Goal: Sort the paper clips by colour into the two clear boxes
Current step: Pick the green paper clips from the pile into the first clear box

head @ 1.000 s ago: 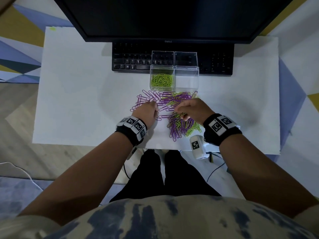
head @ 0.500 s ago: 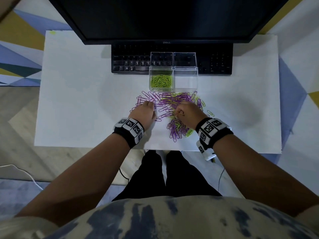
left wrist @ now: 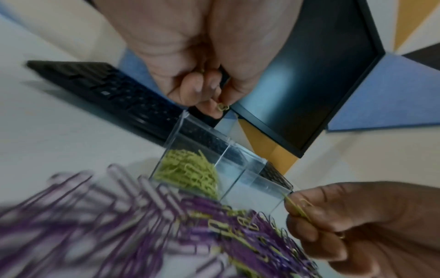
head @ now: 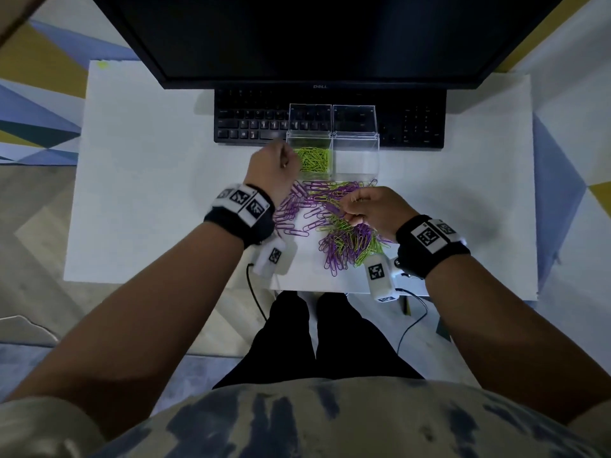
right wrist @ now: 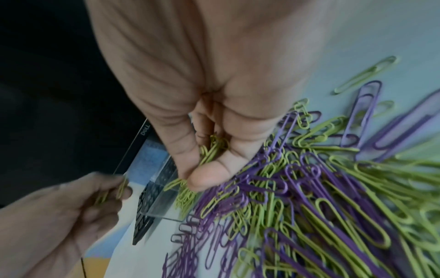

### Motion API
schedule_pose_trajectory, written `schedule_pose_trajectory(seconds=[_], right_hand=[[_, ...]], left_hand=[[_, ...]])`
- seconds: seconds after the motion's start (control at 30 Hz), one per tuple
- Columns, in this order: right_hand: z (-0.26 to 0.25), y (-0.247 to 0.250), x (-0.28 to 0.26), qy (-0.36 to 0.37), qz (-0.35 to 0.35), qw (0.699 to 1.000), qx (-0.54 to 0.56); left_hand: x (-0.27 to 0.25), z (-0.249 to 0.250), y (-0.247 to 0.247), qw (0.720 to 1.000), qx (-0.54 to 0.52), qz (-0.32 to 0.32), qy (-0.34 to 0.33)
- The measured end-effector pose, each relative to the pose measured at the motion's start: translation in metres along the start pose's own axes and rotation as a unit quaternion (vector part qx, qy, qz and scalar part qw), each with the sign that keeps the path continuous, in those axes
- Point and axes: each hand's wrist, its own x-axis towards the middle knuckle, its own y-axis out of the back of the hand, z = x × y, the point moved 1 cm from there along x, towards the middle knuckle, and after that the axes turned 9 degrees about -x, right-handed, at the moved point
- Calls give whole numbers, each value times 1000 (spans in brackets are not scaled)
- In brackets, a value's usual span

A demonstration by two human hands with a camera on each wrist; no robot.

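Meanwhile, green clips (right wrist: 209, 150) in both hands' fingers (right wrist: 202, 176).

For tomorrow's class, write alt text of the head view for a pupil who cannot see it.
Left hand carries green clips beside the clear plastic box of green clips; right hand pinches more over a mixed purple-and-green clip pile on a white desk.

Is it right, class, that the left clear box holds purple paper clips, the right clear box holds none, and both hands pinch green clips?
Not quite. In the head view, the left clear box holds green paper clips, not purple. The right clear box does hold none, and the left hand and right hand each pinch green clips, as the wrist views show.
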Motion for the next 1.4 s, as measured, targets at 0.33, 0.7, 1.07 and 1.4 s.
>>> schedule_pose_trajectory(seconds=[0.33,0.7,1.07,1.4], right_hand=[[-57,27,6,76,109,970,-204],[-109,-22,60,195,104,868,-445],[-83,-13,32,255,155,900,-317],[11,-18,8,119,105,876,-456]], left_hand=[[46,21,-20,935,295,-156,-118],[-24,-28,-29,989,110,-11,-100],[-23,-45,-56,973,178,-106,-101],[-29,-57,-38,983,139,-81,-86]])
